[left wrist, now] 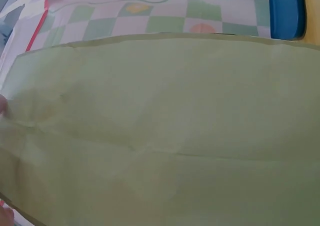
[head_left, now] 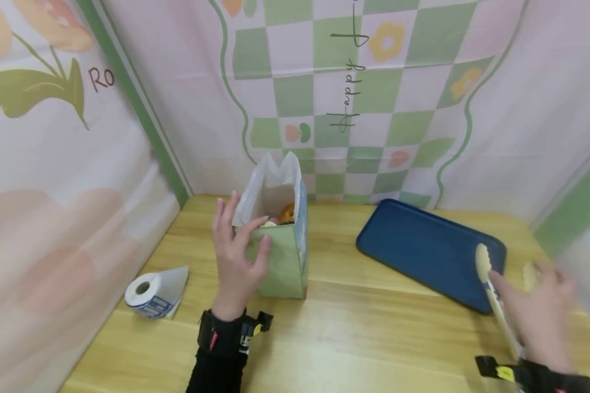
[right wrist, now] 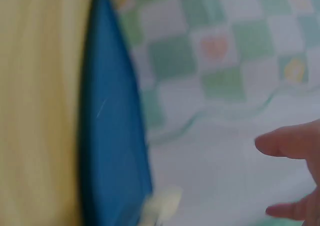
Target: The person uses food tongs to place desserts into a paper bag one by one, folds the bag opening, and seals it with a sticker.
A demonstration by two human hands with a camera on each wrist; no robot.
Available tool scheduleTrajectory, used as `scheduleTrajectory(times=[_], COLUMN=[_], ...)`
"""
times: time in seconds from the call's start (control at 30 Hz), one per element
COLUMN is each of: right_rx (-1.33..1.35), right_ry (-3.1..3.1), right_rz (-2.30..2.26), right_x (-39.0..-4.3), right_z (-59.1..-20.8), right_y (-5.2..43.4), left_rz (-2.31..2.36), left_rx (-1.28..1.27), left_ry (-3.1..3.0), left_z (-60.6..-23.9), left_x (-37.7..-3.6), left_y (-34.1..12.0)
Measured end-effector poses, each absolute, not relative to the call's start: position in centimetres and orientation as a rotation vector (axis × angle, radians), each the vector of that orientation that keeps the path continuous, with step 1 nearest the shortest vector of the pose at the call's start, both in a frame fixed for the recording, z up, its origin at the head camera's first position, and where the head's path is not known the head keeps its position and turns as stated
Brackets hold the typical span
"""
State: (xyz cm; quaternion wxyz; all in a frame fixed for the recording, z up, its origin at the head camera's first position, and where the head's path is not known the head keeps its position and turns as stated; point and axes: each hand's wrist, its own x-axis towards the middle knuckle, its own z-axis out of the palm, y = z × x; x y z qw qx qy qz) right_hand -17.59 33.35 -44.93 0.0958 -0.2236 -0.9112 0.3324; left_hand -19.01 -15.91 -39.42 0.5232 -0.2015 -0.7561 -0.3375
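Note:
A light green paper bag [head_left: 281, 262] with a white inner lining stands upright on the table. Round, bread-like items [head_left: 288, 213] show inside its mouth. My left hand [head_left: 238, 259] holds the bag at its upper left corner, thumb on the front face and index finger over the rim. In the left wrist view, the bag's green side [left wrist: 165, 100] fills most of the picture. On the right, my blurred right hand [head_left: 541, 311] is over a pair of tongs [head_left: 483, 263] with pale tips. Its fingers [right wrist: 285, 142] look spread in the right wrist view, with nothing visible between them.
A dark blue rectangular tray [head_left: 413, 240] lies at the back right of the wooden table [head_left: 344, 338], with one tong tip over its right end. At the left sits a roll of white labels [head_left: 149, 297]. Printed cloth [head_left: 334, 98] hangs behind the table.

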Motion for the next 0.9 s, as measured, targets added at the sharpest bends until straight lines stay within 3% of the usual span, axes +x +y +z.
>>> scheduleTrajectory(times=[0.27,0.57,0.73,0.9], right_rx=[0.03,0.683,0.847,0.799], right_ry=[-2.521,-2.682,-2.685,-2.646], right_rz=[1.085,1.417,1.743,1.942], right_x=[-21.5,-27.0,-31.2,-33.7], right_z=[-40.8,-39.1,-39.1,-39.4], right_y=[22.3,12.5,8.4,5.8], left_rz=[-0.969,-1.129,-1.07,-1.048], left_rx=[-0.384,-0.223,-0.035,0.086], left_ry=[-1.896,-1.908,-2.007,-2.129], left_z=[-39.4,-40.5,-41.8,-42.8], left_x=[-17.3,-14.9,-14.2,-14.1], left_y=[-16.1,-14.2,-12.6,-11.0])
